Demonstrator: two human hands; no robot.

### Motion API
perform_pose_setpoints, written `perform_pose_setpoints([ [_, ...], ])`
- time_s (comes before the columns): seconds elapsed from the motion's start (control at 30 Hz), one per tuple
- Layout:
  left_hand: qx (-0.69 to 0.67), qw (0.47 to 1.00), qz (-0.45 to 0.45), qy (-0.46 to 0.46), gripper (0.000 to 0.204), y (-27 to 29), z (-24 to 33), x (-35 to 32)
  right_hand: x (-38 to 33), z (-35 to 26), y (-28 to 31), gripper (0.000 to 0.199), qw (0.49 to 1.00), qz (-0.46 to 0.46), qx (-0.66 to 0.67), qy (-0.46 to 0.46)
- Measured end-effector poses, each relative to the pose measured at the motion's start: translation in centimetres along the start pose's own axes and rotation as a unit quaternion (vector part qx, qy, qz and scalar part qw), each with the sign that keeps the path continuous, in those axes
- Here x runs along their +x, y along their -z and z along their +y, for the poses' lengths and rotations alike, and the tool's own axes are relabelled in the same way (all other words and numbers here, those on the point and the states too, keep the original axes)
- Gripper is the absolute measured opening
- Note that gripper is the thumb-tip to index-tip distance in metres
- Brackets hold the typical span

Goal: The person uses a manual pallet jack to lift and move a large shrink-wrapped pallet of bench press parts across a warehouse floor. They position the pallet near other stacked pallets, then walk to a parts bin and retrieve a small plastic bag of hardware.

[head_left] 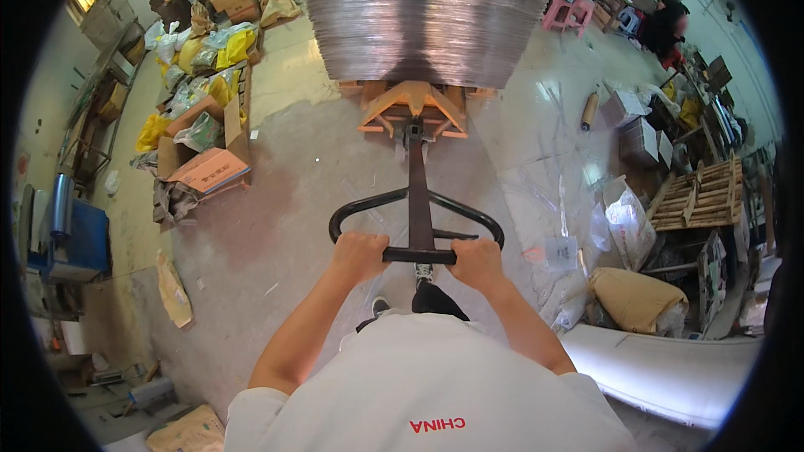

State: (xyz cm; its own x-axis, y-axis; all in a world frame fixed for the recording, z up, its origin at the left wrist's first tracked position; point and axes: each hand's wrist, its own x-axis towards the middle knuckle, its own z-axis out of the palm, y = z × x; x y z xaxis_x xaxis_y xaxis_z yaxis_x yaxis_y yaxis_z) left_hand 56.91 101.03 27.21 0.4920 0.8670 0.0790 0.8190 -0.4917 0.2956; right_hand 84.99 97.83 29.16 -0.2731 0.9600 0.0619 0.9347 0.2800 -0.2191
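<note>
Both hands are wrapped shut around the black looped metal handle (416, 234) of an orange pallet jack (412, 110), the left hand (360, 254) on the crossbar's left end and the right hand (475, 262) on its right end, about equally near. The jack's long dark steering bar (418, 192) runs straight ahead from between the hands to the tall film-wrapped stack of flat sheets (423, 12), which sits on the jack directly in front on the grey concrete floor (285, 201).
</note>
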Motion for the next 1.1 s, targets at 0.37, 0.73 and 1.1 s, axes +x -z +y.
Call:
perform_pose_setpoints([
  [0.37,-0.006,0.999,-0.045,-0.004,0.024,7.3,-6.8,10.4,12.9,0.2,5.9,0.027,0.982,-0.184,0.047,0.014],
  [0.73,-0.056,0.997,0.012,-0.056,0.032,10.8,-12.8,16.5,21.9,-1.1,8.2,0.03,0.983,-0.183,0.035,-0.014],
  [1.1,-0.075,0.991,-0.083,-0.072,0.03,14.1,-15.7,22.1,27.2,0.1,10.3,0.028,0.977,-0.207,0.024,-0.051],
])
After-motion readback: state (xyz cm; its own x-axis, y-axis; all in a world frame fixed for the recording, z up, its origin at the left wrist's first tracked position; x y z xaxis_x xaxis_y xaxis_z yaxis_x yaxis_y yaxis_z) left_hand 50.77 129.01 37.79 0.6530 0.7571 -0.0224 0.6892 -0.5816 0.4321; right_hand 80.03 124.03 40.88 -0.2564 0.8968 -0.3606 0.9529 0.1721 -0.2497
